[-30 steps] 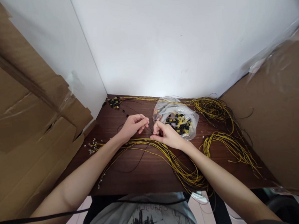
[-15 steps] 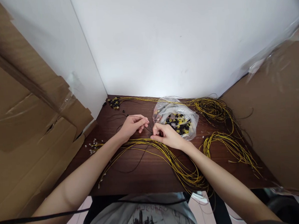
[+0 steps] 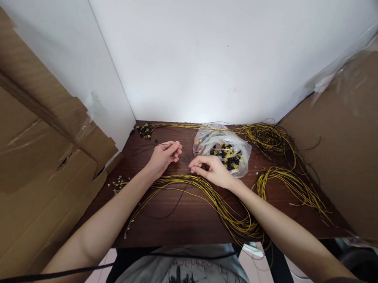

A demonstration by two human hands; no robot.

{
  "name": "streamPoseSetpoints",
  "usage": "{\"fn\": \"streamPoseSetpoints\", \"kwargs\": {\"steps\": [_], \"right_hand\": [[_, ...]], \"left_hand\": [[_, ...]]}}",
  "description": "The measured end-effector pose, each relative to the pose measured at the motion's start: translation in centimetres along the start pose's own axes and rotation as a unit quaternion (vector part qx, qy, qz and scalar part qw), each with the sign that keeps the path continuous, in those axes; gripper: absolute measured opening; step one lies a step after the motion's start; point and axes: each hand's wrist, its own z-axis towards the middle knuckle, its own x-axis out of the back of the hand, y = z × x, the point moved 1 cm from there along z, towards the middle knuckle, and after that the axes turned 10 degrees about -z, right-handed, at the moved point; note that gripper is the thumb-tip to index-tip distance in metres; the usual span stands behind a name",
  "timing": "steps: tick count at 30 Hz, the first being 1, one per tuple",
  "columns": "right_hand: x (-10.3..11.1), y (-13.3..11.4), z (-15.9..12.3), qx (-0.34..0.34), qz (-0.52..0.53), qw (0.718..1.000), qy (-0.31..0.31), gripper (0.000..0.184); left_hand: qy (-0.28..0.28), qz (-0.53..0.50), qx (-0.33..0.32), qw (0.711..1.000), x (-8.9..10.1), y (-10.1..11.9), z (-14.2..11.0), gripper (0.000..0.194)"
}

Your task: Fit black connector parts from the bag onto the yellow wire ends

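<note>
Above the middle of the dark wooden table, my left hand [image 3: 167, 156] is pinched on a thin black wire [image 3: 145, 149], whose loose length trails off to the left. Just to its right, my right hand [image 3: 211, 170] is closed in a pinch of thumb and forefinger. Thin dark wire runs between the two hands, so the right fingertips appear to grip it too, though its end is too small to make out. Below both hands lies a bundle of yellow and black wires [image 3: 207, 187], with small white connectors [image 3: 118, 184] at its left end.
Behind my right hand sits a clear plastic bag [image 3: 244, 149] of black and yellow caps [image 3: 227, 154]. Coiled wires [image 3: 268, 137] and another wire bundle [image 3: 289, 182] lie at right. Several capped ends [image 3: 144, 130] rest back left. Cardboard [image 3: 51, 165] stands on both sides.
My left hand has shifted slightly left and up with the wire. The right hand's fingers have straightened and moved a little left, still pinched.
</note>
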Motion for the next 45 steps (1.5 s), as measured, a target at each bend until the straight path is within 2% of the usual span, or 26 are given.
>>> {"fn": "streamPoseSetpoints", "kwargs": {"steps": [4,9,13,16,19,26,29,41,45], "right_hand": [[0.1,-0.1,-0.1,0.003,0.01,0.996,0.083,0.01],[0.6,0.2,-0.1,-0.009,0.046,0.978,0.202,0.031],[1.0,0.6,-0.1,-0.033,0.041,0.969,0.242,0.026],[1.1,0.8,0.0,-0.048,0.001,0.971,0.235,0.016],[1.0,0.6,0.0,-0.04,-0.037,0.975,0.213,0.013],[0.8,-0.6,-0.2,0.062,-0.05,0.985,0.156,0.015],[0.8,-0.9,-0.2,0.082,-0.051,0.985,0.143,0.014],[0.6,-1.0,-0.4,0.096,-0.047,0.985,0.137,0.013],[0.6,-1.1,-0.3,0.064,-0.02,0.988,0.136,0.01]], "left_hand": [[0.014,-0.037,0.007,0.999,0.3,-0.1,0.2,0.027],[0.031,-0.096,0.018,0.995,0.9,0.0,0.6,0.024],[0.034,-0.117,0.022,0.992,1.1,0.0,0.7,0.023],[0.036,-0.11,0.024,0.993,1.0,0.0,0.6,0.023],[0.035,-0.091,0.02,0.995,0.9,0.0,0.6,0.024],[0.026,-0.018,-0.002,0.999,0.1,-0.1,0.1,0.027],[0.016,0.004,-0.008,1.0,-0.2,-0.1,-0.1,0.029],[-0.022,0.114,-0.015,0.993,-0.1,-0.4,-0.2,0.028],[-0.044,0.196,-0.02,0.979,-0.2,-0.3,-0.4,0.03]]}}
